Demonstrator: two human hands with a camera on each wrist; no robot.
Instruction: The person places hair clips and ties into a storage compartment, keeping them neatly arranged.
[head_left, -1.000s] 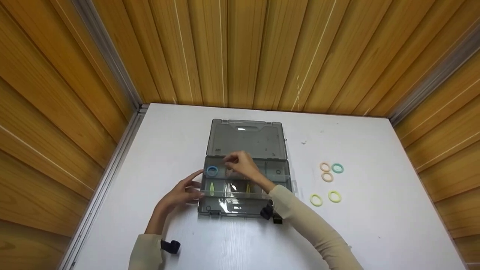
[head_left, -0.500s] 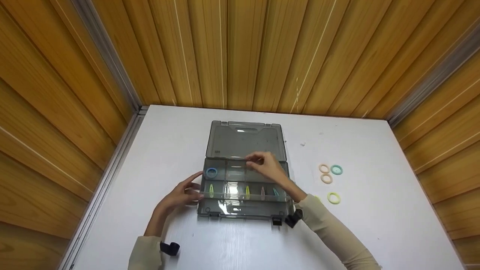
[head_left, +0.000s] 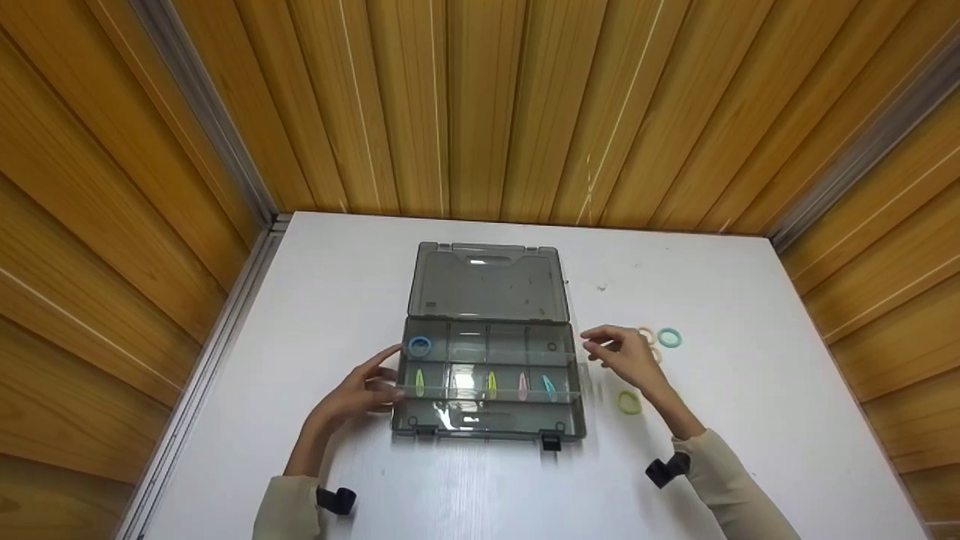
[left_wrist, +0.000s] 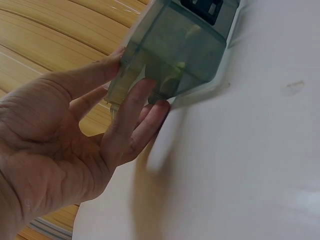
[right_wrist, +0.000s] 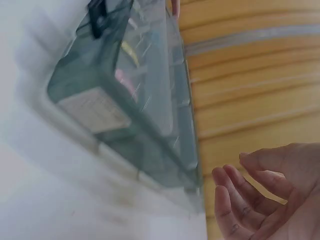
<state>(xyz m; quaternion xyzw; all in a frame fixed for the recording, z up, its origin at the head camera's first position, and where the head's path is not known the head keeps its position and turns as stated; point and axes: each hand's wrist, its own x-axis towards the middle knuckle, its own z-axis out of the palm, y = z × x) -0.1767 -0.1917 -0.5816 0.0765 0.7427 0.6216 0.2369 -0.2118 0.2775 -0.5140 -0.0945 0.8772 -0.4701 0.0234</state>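
Observation:
A smoky grey compartment box point(head_left: 487, 418) lies with its lid point(head_left: 489, 289) folded back. Its back left compartment holds a blue ring point(head_left: 420, 346), probably a hair tie. Several hair clips lie in the middle row, among them a green clip point(head_left: 419, 382), a yellow clip point(head_left: 492, 385), a pink clip point(head_left: 523, 386) and a teal clip point(head_left: 550, 388); glare covers part of that row. My left hand point(head_left: 361, 390) touches the box's left side with extended fingers. My right hand point(head_left: 626, 358) hovers right of the box, fingers loosely bent and nothing between them.
Right of the box, a teal ring point(head_left: 670, 337) and a yellow-green ring point(head_left: 629, 403) lie on the white table point(head_left: 757, 390). Orange rings point(head_left: 646, 333) are partly hidden behind my right hand. Wood-look panels point(head_left: 480, 112) rise around the table.
My right hand has moved from above the box's back compartments out past its right side, uncovering the pink and teal clips. The left hand stays at the left side.

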